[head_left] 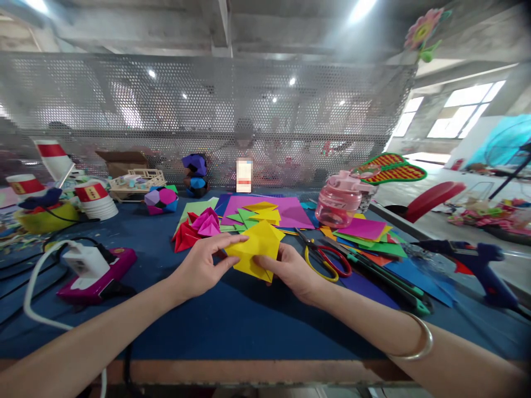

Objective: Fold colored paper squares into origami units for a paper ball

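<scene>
A folded piece of yellow paper is held above the blue table, between both hands. My right hand pinches its right side, thumb on the front and fingers behind. At its left edge, my left hand has thumb and fingers bent around the paper's corner. Behind it lie folded yellow pieces and green pieces on a magenta sheet. Red folded paper and magenta folded paper sit beyond my left hand.
Scissors, a green cutter and coloured sheets lie right, near a pink jar. A glue gun is farther right. At left are a power strip with cables and paper cups.
</scene>
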Motion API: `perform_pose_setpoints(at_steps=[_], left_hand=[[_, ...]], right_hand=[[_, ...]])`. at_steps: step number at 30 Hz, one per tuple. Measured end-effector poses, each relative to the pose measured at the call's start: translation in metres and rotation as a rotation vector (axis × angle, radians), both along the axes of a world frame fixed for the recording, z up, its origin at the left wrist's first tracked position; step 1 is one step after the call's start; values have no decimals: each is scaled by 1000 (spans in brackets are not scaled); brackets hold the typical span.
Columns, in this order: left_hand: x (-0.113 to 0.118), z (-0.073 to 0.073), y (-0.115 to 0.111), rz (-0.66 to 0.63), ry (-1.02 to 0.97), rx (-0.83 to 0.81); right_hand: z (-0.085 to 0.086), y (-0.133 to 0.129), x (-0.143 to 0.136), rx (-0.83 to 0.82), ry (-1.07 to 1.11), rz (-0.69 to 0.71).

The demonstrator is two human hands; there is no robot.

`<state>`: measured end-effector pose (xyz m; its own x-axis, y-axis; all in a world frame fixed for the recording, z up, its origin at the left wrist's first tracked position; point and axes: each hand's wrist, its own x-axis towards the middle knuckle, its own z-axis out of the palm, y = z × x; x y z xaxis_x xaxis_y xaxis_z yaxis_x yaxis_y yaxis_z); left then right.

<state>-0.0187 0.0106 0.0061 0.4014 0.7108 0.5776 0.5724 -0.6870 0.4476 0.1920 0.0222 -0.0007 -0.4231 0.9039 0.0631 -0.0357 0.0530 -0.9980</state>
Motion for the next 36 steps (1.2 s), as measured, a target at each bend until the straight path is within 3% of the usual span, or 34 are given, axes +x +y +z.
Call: perform_pose_setpoints(at_steps=[5,14,36], left_hand=[[1,-6,-1,44,9,59],[5,-10,-6,10,60,220],[2,-8,-2,-46,132,149]], right_hand=[[-4,3,0,70,-56,6],[-13,1,1,269,-138,-67],[-13,4,0,184,-124,11]])
